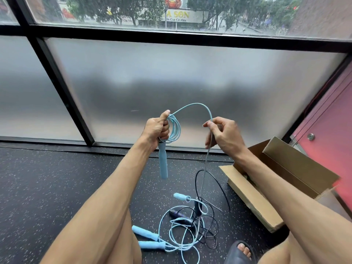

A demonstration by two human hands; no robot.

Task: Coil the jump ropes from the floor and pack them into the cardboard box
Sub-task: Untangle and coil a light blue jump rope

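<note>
Left hand (156, 130): fingers curled around light-blue rope coil (174, 128), handle (163, 162) hanging. Right hand (222, 133): thumb and forefinger pinching the rope's strand. Cardboard box (253, 197): right, open.

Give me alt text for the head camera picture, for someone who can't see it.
A person's left hand grips a part-coiled light blue jump rope, handle hanging, while the right hand pinches its loose strand. More blue and black ropes lie tangled on the floor beside an open cardboard box.
</note>
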